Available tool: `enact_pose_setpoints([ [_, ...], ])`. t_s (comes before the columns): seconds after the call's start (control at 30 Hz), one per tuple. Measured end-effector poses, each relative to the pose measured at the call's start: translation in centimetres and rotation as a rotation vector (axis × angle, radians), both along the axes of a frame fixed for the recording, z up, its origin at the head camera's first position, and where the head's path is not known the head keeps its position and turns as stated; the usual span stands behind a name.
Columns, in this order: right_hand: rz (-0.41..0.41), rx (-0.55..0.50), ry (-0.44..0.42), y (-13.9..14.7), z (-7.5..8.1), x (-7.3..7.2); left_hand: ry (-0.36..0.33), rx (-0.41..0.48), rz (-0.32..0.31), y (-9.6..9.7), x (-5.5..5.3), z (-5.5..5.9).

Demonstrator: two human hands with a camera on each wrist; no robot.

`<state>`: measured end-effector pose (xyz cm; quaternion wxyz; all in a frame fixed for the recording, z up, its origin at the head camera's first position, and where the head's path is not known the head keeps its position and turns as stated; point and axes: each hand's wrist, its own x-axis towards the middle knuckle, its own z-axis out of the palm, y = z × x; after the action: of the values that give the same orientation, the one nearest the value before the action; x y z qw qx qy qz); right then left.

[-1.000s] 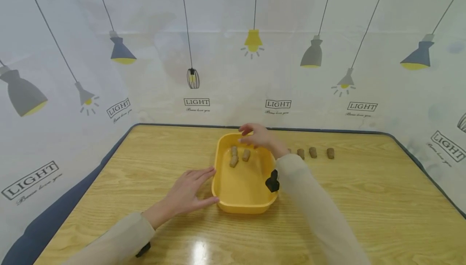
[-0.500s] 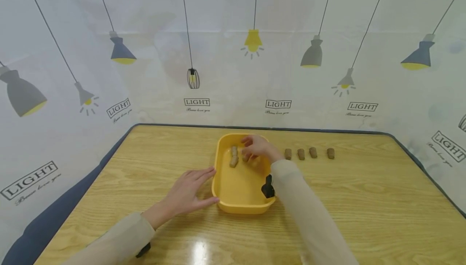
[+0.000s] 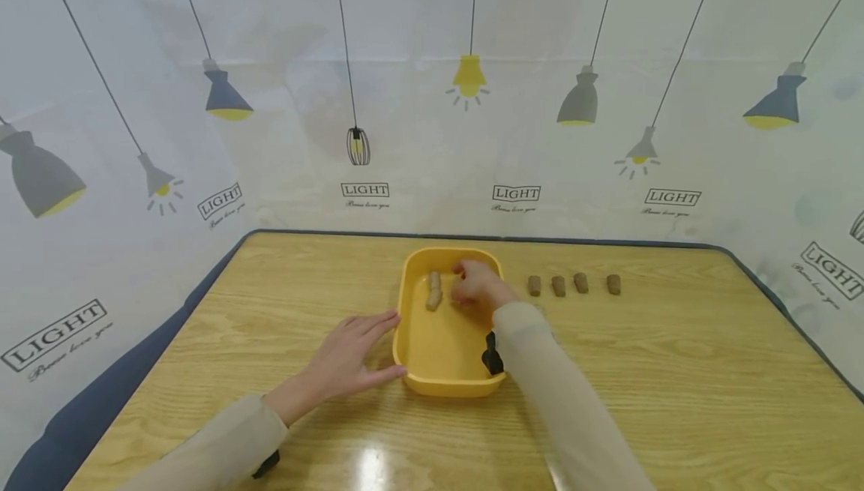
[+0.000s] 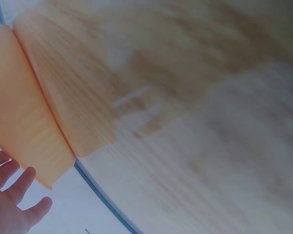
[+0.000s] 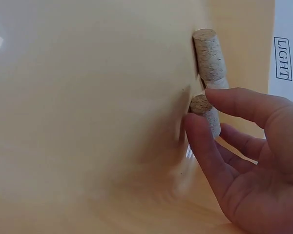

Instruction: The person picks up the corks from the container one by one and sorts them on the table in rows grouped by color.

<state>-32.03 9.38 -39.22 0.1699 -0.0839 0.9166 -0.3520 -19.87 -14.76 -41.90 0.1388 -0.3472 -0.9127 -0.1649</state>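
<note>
A yellow plastic tub (image 3: 445, 356) stands on the wooden table. My left hand (image 3: 347, 356) has its fingers spread, thumb and fingertips at the tub's left rim; the left wrist view shows the same hand (image 4: 12, 200) beside the tub wall (image 4: 27, 107). Inside the tub, my right hand (image 3: 475, 285) reaches down near the far end. The right wrist view shows its thumb and a finger pinching a cork (image 5: 211, 119), which the hand hides in the head view. Two more corks (image 3: 433, 299) lie end to end to its left on the tub floor.
Several corks (image 3: 558, 285) are set in a loose row on the table (image 3: 675, 371), right of the tub. Behind the table hangs a pale cloth (image 3: 418, 109) printed with lamps. A black wrist device (image 3: 493, 356) sits under the right sleeve, near the tub's right wall.
My right hand has come down from above the tub's far rim onto the separate cork, and its fingers have closed around it. The left hand has stayed still.
</note>
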Motion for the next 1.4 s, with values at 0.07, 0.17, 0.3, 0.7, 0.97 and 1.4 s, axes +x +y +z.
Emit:
enact_pose_setpoints([
  [0.07,-0.004,0.031,0.005,0.0,-0.1,0.0,0.002,-0.002,0.001,0.0,0.0,0.0],
  [0.17,-0.009,0.059,0.017,-0.1,-0.3,-0.2,0.005,-0.001,0.002,0.0,0.0,0.0],
  [0.3,-0.023,0.047,0.017,-0.3,-0.4,-0.2,0.012,-0.003,0.002,0.0,0.1,0.1],
  [0.7,0.178,-0.137,0.173,0.5,-1.0,-3.4,0.041,0.027,-0.021,0.1,0.1,0.1],
  [0.97,0.262,-0.075,0.288,0.5,4.8,-0.4,0.031,0.007,-0.009,0.1,0.1,0.1],
  [1.4,0.401,-0.056,0.374,4.4,6.1,1.3,0.063,0.025,-0.018,0.2,0.1,0.1],
])
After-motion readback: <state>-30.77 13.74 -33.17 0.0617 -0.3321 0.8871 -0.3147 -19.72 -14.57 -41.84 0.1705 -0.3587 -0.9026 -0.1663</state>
